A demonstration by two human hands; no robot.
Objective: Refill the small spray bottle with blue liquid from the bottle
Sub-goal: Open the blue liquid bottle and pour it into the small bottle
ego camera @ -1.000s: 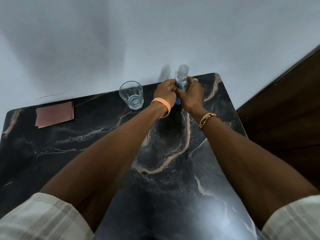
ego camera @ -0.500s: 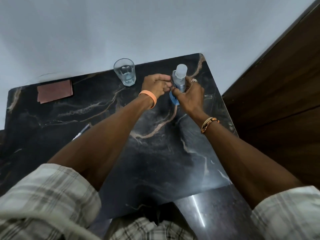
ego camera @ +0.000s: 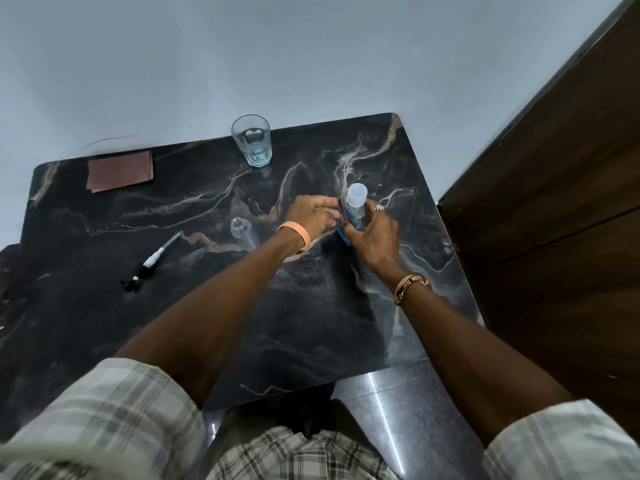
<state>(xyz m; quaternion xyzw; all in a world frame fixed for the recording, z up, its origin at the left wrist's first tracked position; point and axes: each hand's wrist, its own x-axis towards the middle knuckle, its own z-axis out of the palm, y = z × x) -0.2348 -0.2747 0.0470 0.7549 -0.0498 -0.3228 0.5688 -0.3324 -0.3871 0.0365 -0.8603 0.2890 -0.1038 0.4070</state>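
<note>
Both hands are on the blue bottle [ego camera: 354, 213] - this looks like the opening step, with nothing poured yet as far as I can judge. The right hand [ego camera: 372, 239] wraps the lower body, fingers curled round the far side and thumb closing on the near side. A ring [ego camera: 378, 207] shows on one finger right beside the bottle's shoulder. The left hand [ego camera: 311, 216] comes in from the opposite side, fingertips bunched together and pinching at the bottle's wall just below the cap [ego camera: 356, 195]. Whether they grip a label edge or the plastic itself, I cannot tell.

The cap, pale and frosted, sits above all the fingers and looks closed. The bottle stands roughly upright between the two hands, and blue liquid shows through the clear plastic wherever the fingers leave a gap. There is also a blue patch low down by the right thumb - label or base, hard to say.

The small spray bottle [ego camera: 242, 232] waits on the table [ego camera: 311, 323] just beyond the left wrist, apart from every fingertip. It is clear, its mouth is open and it appears empty. Its pump head [ego camera: 152, 263], dip tube attached, lies well off to that same side.

The next move, I'd say, is getting the cap off. The right hand steadies the body while the left fingers climb to the cap and twist. After that comes a slow, careful tilt, because that little mouth looks narrow and a quick pour would likely spill.
</note>
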